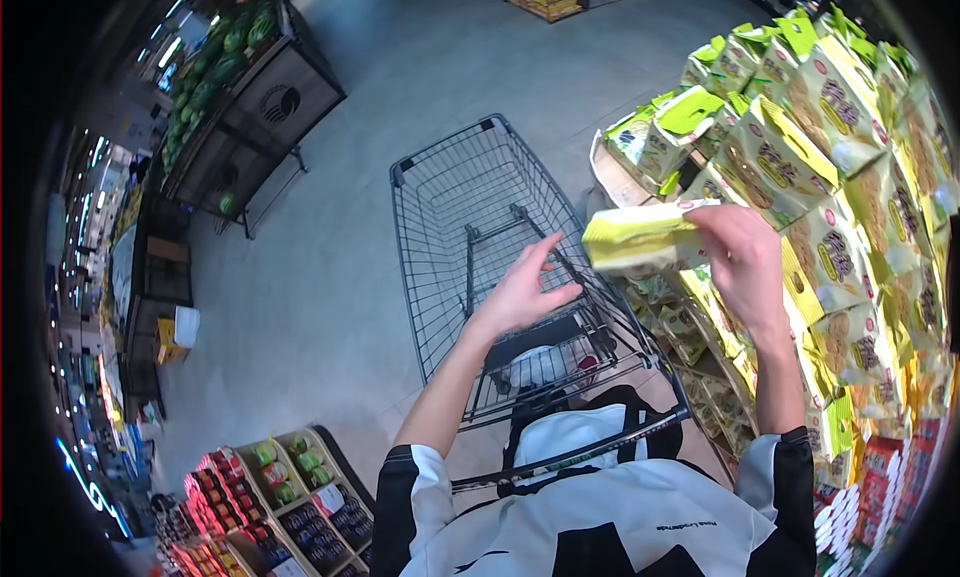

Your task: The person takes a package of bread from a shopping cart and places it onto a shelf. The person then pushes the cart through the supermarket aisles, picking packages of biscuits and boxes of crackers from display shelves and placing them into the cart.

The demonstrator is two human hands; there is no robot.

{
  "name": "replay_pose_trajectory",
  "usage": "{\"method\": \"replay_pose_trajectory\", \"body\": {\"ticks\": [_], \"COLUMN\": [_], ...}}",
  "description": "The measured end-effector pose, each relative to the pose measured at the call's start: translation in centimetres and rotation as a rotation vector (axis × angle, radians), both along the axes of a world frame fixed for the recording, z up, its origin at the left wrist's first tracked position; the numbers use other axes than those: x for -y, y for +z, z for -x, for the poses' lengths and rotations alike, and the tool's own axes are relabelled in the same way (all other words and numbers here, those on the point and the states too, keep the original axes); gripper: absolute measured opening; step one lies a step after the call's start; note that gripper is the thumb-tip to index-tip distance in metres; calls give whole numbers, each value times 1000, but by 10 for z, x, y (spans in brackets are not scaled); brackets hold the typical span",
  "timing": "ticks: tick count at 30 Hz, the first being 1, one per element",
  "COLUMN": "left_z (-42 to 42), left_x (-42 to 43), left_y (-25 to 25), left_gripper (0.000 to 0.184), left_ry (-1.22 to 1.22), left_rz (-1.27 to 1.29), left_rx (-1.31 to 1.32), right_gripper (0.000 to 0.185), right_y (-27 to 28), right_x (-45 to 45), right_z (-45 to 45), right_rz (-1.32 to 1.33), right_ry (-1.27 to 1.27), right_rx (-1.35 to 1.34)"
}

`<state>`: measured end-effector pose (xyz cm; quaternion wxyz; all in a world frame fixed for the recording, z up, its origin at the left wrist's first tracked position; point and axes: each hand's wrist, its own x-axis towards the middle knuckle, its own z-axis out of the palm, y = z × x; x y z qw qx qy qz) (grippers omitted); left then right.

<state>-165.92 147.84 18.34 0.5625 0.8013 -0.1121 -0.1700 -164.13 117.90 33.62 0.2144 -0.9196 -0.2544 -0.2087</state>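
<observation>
My right hand (741, 267) grips the top of a yellow-and-white snack bag (640, 239), which is slightly blurred. The bag is held up between the shopping cart and a big stack of similar green-and-white snack bags (838, 107) on the right. My left hand (527, 289) is raised above the cart with its fingers apart and nothing in them. Below both hands stands the wire shopping cart (430, 267), its handle (600, 445) close to my body. A pale item (540, 365) shows near the cart's handle end, too unclear to name.
A wooden stand (270, 107) piled with watermelons (235, 39) is at the far left. Lower left, a shelf (262, 477) holds red, green and dark packages. Red packages (880, 477) stand at the lower right. Grey floor (300, 307) runs left of the cart.
</observation>
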Motion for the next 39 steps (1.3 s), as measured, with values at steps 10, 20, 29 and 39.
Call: {"method": "replay_pose_trajectory", "body": {"ticks": [10, 20, 29, 39], "left_z": [46, 62, 58, 75], "left_x": [-97, -81, -16, 15], "left_y": [-42, -244, -357, -398], "left_gripper": [56, 67, 72, 69], "left_ry": [138, 836, 943, 828], "left_rz": [455, 807, 755, 524], "left_rx": [-450, -883, -977, -620], "right_gripper": [34, 30, 27, 22], "right_y": [-56, -278, -382, -400], "right_x": [-107, -148, -128, -97], "right_z": [-17, -39, -31, -12], "right_rz": [-80, 131, 564, 532], "right_ry": [350, 471, 293, 201], "right_rx": [-213, -582, -736, -640]}}
